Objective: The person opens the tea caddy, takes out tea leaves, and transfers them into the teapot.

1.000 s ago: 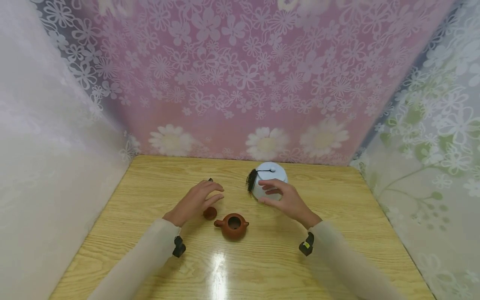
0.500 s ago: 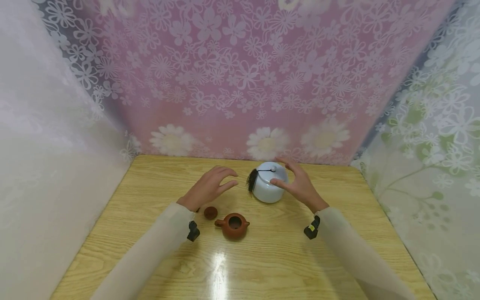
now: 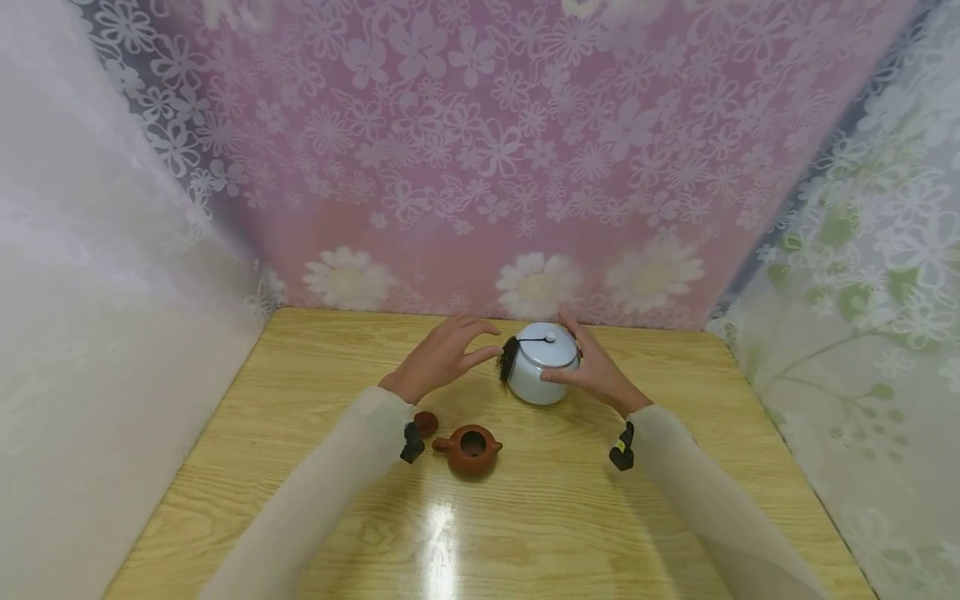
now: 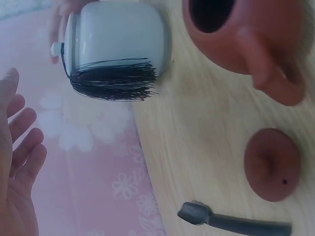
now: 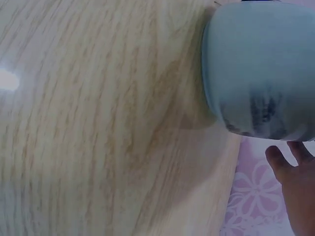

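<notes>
A pale lidded jar point(image 3: 538, 383) with a black tassel point(image 3: 508, 360) stands upright near the table's back edge. My right hand point(image 3: 597, 372) is spread around its right side, thumb across the front and a finger at the back. In the right wrist view, some right fingers point(image 5: 278, 164) lie beside the jar wall; firm contact cannot be told. My left hand point(image 3: 446, 357) hovers left of the jar with fingers extended, its fingertips close to the tassel and holding nothing. A reddish-brown teapot point(image 3: 471, 463), lidless, stands in front, handle to the left. Its round lid point(image 3: 426, 423) lies beside my left wrist.
A slim dark tool point(image 4: 236, 222) with a flattened head lies near the lid in the left wrist view; my left arm hides it in the head view. Patterned cloth point(image 3: 480, 167) rises behind the wooden table point(image 3: 540, 533) and along both sides.
My left hand has moved right and away from me, from beside the teapot lid to the tassel. My right hand has gone from in front of the jar to around its right side.
</notes>
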`<state>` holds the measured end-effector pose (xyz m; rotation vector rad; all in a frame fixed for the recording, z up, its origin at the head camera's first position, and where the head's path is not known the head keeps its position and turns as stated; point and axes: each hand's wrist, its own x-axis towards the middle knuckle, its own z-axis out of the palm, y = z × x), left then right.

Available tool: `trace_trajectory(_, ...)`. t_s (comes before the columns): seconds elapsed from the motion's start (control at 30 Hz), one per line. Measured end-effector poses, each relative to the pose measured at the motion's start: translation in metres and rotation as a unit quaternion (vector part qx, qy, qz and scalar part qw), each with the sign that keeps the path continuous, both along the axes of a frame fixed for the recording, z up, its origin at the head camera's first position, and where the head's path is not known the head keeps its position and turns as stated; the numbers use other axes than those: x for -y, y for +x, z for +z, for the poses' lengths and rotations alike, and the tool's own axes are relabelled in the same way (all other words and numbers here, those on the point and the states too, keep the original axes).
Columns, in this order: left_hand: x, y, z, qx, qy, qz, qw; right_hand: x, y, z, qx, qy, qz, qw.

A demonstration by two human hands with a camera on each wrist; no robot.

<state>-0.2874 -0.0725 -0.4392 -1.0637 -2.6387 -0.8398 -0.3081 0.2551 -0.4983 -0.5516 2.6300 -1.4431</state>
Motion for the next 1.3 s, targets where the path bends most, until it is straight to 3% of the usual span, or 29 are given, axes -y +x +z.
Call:
trace_trajectory(0.3, -0.02, -0.008, 0.009, -0.008, 0.0, -0.009, 0.9999, -0.002, -0.002, -0.01, 0.02, 0.022, -0.015, 0.9995)
trace_trajectory(0.57, -0.042, -0.017, 0.01, -0.013, 0.006, -0.032, 0.9994, -0.005, 0.006, -0.009, 0.037, 0.016, -0.028, 0.9988)
trace_trajectory(0.9, -0.064, -0.021, -0.001, -0.016, 0.003, -0.031, 0.9994, -0.006, 0.02, -0.014, 0.034, 0.014, -0.013, 0.9992)
trace_trajectory(1.3, -0.084, -0.025, -0.015, 0.017, -0.012, -0.038, 0.9991, -0.009, 0.029, -0.017, 0.045, 0.004, -0.007, 0.9989)
